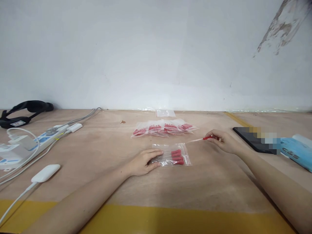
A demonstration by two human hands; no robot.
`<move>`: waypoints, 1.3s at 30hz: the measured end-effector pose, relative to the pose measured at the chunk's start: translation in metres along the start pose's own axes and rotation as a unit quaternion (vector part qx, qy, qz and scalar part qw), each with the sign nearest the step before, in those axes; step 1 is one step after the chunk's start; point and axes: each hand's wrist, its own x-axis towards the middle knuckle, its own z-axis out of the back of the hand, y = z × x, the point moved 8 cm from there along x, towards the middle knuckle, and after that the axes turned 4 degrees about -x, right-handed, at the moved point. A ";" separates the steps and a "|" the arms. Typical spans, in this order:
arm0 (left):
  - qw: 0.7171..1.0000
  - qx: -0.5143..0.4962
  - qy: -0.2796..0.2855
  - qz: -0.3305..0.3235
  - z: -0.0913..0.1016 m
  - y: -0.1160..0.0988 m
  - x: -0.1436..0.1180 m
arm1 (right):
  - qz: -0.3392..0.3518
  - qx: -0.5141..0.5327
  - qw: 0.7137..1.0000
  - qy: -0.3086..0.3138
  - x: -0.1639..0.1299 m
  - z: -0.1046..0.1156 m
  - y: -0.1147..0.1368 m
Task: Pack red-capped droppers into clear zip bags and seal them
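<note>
This looks like a small packing or assembly workshop. A bare plywood bench [97, 146] with a yellow near edge stands against a plain white wall [146, 48], stained at far right. A pile of filled zip bags [163, 127] lies at the far middle, and a power strip [41, 139] with cables at left.
</note>
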 end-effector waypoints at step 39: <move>1.000 0.001 -0.010 0.005 0.004 -0.003 0.000 | -0.114 0.428 0.893 0.084 0.009 -0.103 0.076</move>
